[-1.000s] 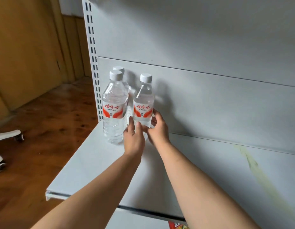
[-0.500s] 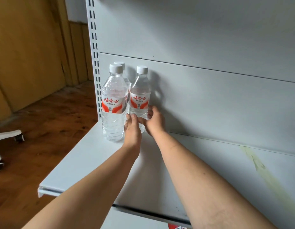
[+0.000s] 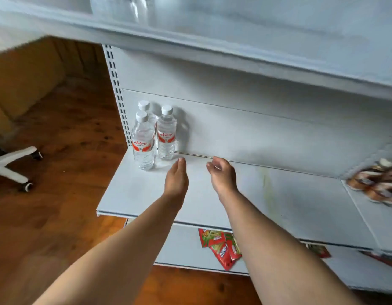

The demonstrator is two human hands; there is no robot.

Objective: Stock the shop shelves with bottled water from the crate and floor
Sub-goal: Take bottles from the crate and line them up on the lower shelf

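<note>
Far left: white chair base on castors, on the wooden floor.

Top left: upper shelf, blurred, with clear bottles on it, probably more water. Too smeared to count.

Left end of middle shelf, beside the slotted upright: three water bottles, upright, with white caps and red-and-white labels.
- Front bottle: nearest the shelf edge.
- Rear bottle: directly behind it, mostly hidden.
- Third bottle: just beside them to the right, close to the back panel.
- Touching or barely apart: cannot tell.

Centre: left hand, fingers straight, holding nothing, fingertips near the third bottle's base but clear of it. Right hand, fingers loosely curled, likewise empty, over bare shelf.

Below centre: red sachets on the lower shelf.

Far right: blurred packaged goods on the adjoining shelf.

Progress, as a judgement: early on this shelf. Three bottles placed, and most of its length to the right unfilled. Crate and floor stock out of view, so quantity left unknown. Probable next step: fetch more bottles and extend the row rightward.
</note>
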